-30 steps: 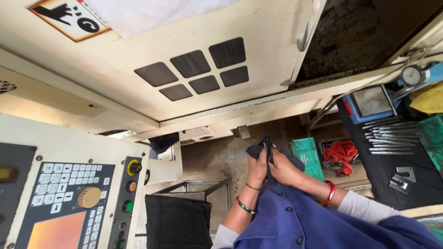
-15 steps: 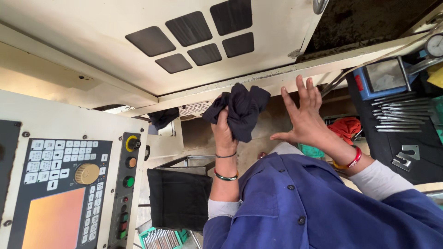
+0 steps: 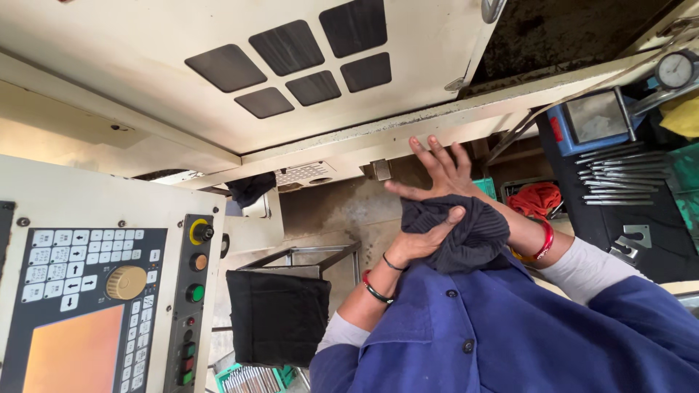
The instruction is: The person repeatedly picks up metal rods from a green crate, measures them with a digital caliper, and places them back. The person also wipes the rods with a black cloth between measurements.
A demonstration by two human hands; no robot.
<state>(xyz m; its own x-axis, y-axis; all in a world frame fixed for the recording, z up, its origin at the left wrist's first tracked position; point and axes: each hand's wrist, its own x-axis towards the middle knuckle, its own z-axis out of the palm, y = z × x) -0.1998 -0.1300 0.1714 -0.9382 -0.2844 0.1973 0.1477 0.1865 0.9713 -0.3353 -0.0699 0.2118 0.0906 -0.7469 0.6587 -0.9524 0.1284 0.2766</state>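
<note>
Dark cloth (image 3: 459, 236) is bunched in your left hand (image 3: 419, 244), fingers clenched round it, pressed against your right wrist at frame centre. Right hand (image 3: 440, 171) is open, fingers spread, holding nothing, at 12 o'clock of the cloth. Wiping looks mid-way; I can't tell how clean the palm is. Control panel (image 3: 95, 284) sits at 9 o'clock, machine door (image 3: 240, 94) beyond.

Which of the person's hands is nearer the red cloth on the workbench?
Right. The right hand is raised open just left of the red cloth; the left hand, gripping the dark rag, sits lower and farther left.
</note>
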